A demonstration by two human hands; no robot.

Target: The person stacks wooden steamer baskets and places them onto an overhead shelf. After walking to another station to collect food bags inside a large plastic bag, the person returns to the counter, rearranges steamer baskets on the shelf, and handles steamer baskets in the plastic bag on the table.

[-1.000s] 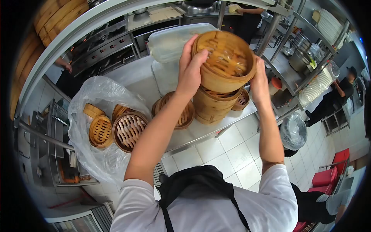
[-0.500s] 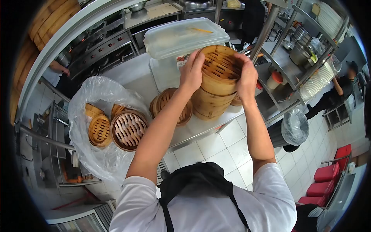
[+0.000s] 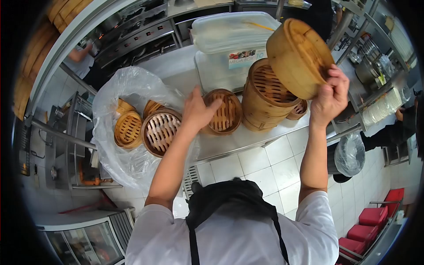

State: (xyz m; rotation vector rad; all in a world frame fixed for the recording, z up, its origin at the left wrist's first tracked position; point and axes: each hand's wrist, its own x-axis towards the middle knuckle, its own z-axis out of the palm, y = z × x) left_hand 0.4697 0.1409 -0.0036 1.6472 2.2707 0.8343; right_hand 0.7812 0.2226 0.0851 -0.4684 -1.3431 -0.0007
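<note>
My right hand (image 3: 329,97) grips the lower right rim of a round bamboo steamer basket (image 3: 293,62), tilted above a tall steamer stack (image 3: 265,106). The stack's slatted top shows. My left hand (image 3: 198,109) has its fingers spread at the left edge of a smaller slatted steamer (image 3: 225,112); whether it touches the rim I cannot tell. Left of that hand, a steamer with pale slats (image 3: 161,132) and a smaller one (image 3: 129,129) lie on a clear plastic bag (image 3: 128,84). A small steamer (image 3: 298,110) sits right of the stack.
Lidded translucent plastic boxes (image 3: 229,33) stand behind the steamers on the metal table (image 3: 181,62). Metal shelving holding stacked plates (image 3: 382,108) is at right. A bagged bin (image 3: 349,154) and red seats (image 3: 373,216) are lower right. Another person (image 3: 81,62) is at upper left.
The top basket has been lifted off the stack and tilted up to the right in my right hand. My left hand has let go of it and moved left to the smaller steamer.
</note>
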